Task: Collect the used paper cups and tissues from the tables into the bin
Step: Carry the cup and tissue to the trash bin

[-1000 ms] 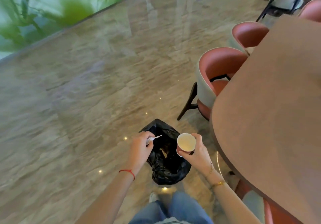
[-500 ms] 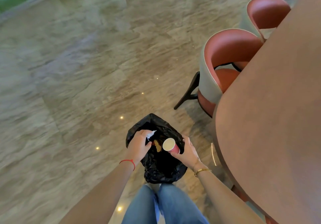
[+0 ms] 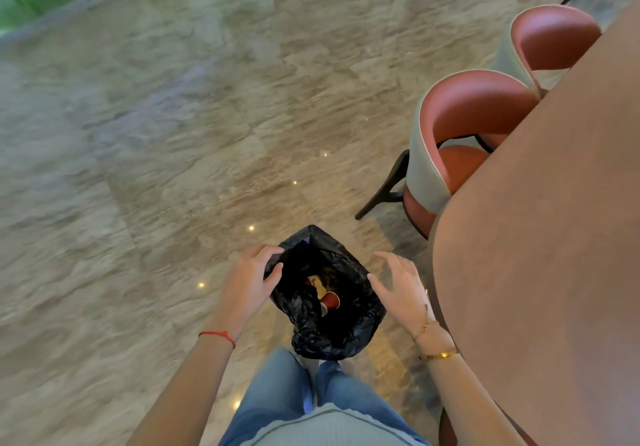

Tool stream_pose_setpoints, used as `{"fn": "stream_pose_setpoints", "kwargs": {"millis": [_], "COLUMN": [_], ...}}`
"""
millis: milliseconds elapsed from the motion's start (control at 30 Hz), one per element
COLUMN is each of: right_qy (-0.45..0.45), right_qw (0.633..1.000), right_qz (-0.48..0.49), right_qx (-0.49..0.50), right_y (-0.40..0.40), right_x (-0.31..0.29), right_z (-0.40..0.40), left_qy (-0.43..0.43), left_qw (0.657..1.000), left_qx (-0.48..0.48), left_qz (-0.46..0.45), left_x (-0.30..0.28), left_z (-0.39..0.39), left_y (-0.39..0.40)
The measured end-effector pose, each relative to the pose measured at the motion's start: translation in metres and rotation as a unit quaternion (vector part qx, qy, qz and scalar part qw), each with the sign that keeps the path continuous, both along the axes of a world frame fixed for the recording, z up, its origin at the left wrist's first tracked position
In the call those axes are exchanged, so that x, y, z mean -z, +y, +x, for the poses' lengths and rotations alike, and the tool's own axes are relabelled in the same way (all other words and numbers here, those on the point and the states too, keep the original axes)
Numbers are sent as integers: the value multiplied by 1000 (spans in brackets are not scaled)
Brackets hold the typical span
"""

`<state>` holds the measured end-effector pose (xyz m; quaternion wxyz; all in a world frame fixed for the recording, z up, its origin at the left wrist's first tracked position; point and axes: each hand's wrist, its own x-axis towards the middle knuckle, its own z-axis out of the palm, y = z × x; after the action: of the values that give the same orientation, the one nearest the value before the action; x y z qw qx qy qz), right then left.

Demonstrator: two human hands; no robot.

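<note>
Bag [image 3: 332, 328]: between hands, mouth held wide by left hand [image 3: 247, 281] pinching rim, to receive waste. Cup [image 3: 330, 302] inside. Right hand [image 3: 401, 284]: fingers spread, empty, beside bench [image 3: 540, 238].

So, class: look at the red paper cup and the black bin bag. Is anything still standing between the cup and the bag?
Nothing visible: the red paper cup already lies inside the black bin bag, whose mouth the left hand holds open. The right hand is open beside it.

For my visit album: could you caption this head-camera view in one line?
Left hand holds open a crumpled black plastic bin bag with a red paper cup inside; open right hand hovers beside it.
</note>
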<state>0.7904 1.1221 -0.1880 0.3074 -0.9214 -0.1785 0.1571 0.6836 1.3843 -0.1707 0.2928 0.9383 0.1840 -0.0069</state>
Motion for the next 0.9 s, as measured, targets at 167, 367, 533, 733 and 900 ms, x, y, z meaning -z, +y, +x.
{"fn": "stream_pose_setpoints", "kwargs": {"millis": [167,367,533,733,900], "right_qy": [-33,-41,-44,-25,-49], "right_qw": [999,999,999,996,990], "right_qz": [0,-5,-4,22,28], "right_qx": [-7,2,24,83,132], "right_y": [7,45,110,224,308], "right_x": [-22,-32,-33,-44,-51], "right_z": [-2,8,24,34,42], "left_qy": [-44,-78,-86,-94,-117], "left_qw": [998,996,996,994,989], "left_qx": [-36,-41,-24,34,65], "left_qz": [14,19,28,46,68], "left_x": [-25,-33,-39,-61,-76], "left_z": [-31,-29,3,40,71], "left_y": [27,79,151,271,357]}}
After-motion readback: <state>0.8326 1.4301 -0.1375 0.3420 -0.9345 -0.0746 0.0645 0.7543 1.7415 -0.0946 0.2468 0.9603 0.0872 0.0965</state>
